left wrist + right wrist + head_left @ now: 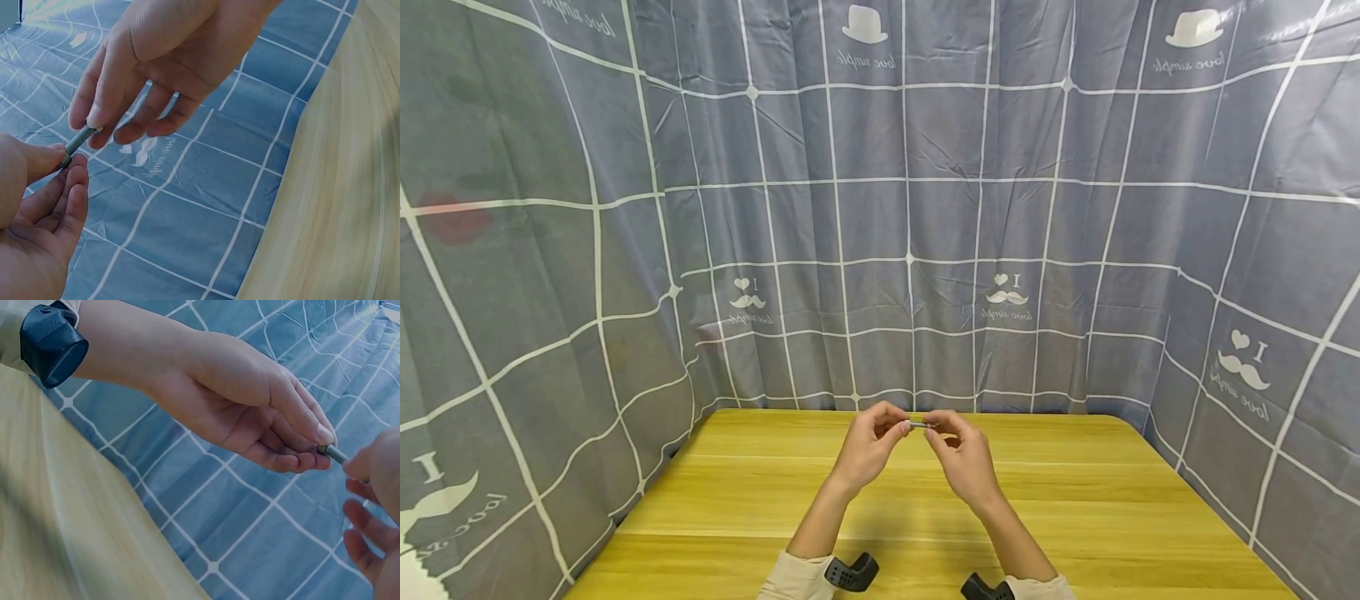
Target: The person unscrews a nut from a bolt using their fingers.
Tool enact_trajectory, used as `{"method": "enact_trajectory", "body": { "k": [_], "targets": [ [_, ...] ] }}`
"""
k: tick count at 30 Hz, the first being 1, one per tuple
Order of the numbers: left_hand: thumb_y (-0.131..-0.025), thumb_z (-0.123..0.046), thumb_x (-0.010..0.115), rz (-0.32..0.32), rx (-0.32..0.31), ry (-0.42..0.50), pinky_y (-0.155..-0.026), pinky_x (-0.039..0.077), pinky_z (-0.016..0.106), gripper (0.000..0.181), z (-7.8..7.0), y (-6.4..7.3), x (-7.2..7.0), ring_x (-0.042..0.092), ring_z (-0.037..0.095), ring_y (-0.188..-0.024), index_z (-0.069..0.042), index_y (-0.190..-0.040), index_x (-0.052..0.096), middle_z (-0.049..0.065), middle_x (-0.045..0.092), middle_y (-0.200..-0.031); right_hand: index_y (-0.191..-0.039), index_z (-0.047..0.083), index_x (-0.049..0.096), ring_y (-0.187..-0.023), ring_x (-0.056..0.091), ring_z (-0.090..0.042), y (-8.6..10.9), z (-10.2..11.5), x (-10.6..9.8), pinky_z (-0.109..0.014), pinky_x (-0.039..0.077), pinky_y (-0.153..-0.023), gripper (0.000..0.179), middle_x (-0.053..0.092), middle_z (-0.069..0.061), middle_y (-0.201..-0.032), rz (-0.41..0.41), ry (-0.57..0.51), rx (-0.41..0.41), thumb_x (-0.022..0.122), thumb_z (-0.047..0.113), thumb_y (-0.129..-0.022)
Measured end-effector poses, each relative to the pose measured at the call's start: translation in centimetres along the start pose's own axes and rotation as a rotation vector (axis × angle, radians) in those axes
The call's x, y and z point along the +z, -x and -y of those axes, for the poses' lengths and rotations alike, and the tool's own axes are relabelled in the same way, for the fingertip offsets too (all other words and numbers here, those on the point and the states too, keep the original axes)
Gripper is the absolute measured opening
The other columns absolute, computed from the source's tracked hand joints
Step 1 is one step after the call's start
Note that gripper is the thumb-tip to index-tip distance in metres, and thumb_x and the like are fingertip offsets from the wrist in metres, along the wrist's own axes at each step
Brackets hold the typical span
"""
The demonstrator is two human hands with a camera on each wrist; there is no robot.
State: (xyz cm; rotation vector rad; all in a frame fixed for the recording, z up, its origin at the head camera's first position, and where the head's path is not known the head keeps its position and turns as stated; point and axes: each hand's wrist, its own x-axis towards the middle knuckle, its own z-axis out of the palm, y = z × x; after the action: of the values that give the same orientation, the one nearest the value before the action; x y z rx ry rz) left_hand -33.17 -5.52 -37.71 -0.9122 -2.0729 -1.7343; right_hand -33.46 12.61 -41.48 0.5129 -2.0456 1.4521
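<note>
A small grey metal bolt (918,425) is held level between both hands above the table's far part. My left hand (867,454) pinches one end of it between thumb and fingers. In the left wrist view the threaded shank of the bolt (78,141) shows, with a thicker end at the left fingertips. From the other side, my right hand (967,465) pinches the opposite end with thumb and index finger, its other fingers loosely bent. The right wrist view shows the bolt (336,454) bridging both hands; its ends are partly hidden by fingertips.
Under the hands lies a yellow wood-grain table (760,500). Grey curtains (947,217) with white grid lines stand behind it and at both sides. Black wrist devices (853,573) are strapped at the cuffs.
</note>
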Motion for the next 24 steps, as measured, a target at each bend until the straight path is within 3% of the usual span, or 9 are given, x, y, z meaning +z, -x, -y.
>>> {"method": "enact_trajectory", "body": {
  "k": [4, 10, 15, 19, 22, 24],
  "targets": [
    [-0.100, 0.006, 0.062, 0.001, -0.003, -0.001, -0.078, 0.051, 0.027, 0.007, -0.02, 0.02, -0.02, 0.065, 0.017, -0.083, 0.009, -0.104, 0.067, 0.014, 0.071, -0.093, -0.125, 0.008, 0.070, -0.101, 0.069, -0.025, 0.03, 0.03, 0.01, -0.041, 0.056, -0.083, 0.027, 0.073, -0.006, -0.115, 0.005, 0.002, 0.033, 0.073, 0.010, -0.099],
    [-0.100, 0.006, 0.062, 0.000, 0.000, -0.001, -0.078, 0.051, 0.027, 0.007, 0.03, 0.00, -0.01, 0.066, 0.019, -0.084, 0.009, -0.104, 0.067, 0.015, 0.071, -0.093, -0.114, 0.006, 0.075, -0.098, 0.069, -0.025, -0.01, 0.08, 0.03, -0.039, 0.056, -0.083, 0.017, 0.075, -0.004, -0.106, -0.009, 0.037, 0.018, 0.073, 0.004, -0.097],
    [-0.101, 0.006, 0.062, 0.005, 0.000, 0.005, -0.079, 0.051, 0.027, 0.007, 0.10, 0.03, -0.03, 0.065, 0.019, -0.084, 0.009, -0.105, 0.067, 0.019, 0.071, -0.095, -0.124, 0.007, 0.070, -0.100, 0.068, -0.025, 0.03, 0.08, 0.03, -0.040, 0.056, -0.083, 0.030, 0.073, -0.006, -0.114, -0.003, 0.014, 0.019, 0.076, 0.005, -0.095],
    [-0.100, 0.006, 0.062, 0.005, 0.003, 0.005, -0.079, 0.052, 0.027, 0.007, 0.10, 0.04, -0.05, 0.066, 0.019, -0.085, 0.009, -0.105, 0.067, 0.019, 0.071, -0.095, -0.118, 0.007, 0.073, -0.096, 0.069, -0.023, 0.06, 0.05, 0.01, -0.036, 0.055, -0.081, 0.021, 0.074, -0.003, -0.107, -0.012, 0.023, 0.035, 0.074, 0.011, -0.098],
    [-0.100, 0.006, 0.062, 0.003, 0.004, 0.003, -0.079, 0.052, 0.027, 0.007, 0.06, 0.03, -0.07, 0.066, 0.018, -0.084, 0.009, -0.104, 0.067, 0.015, 0.071, -0.093, -0.112, 0.006, 0.075, -0.096, 0.070, -0.025, 0.05, 0.02, -0.01, -0.041, 0.056, -0.082, 0.015, 0.074, -0.003, -0.104, -0.005, 0.014, 0.013, 0.073, 0.006, -0.097],
    [-0.100, 0.006, 0.062, 0.002, 0.003, 0.003, -0.079, 0.052, 0.027, 0.006, 0.05, 0.02, -0.08, 0.066, 0.018, -0.084, 0.009, -0.104, 0.067, 0.014, 0.071, -0.093, -0.116, 0.007, 0.073, -0.099, 0.069, -0.026, 0.04, 0.01, -0.02, -0.045, 0.056, -0.085, 0.020, 0.074, -0.004, -0.108, 0.005, -0.006, 0.003, 0.073, 0.004, -0.096]
  ]
}}
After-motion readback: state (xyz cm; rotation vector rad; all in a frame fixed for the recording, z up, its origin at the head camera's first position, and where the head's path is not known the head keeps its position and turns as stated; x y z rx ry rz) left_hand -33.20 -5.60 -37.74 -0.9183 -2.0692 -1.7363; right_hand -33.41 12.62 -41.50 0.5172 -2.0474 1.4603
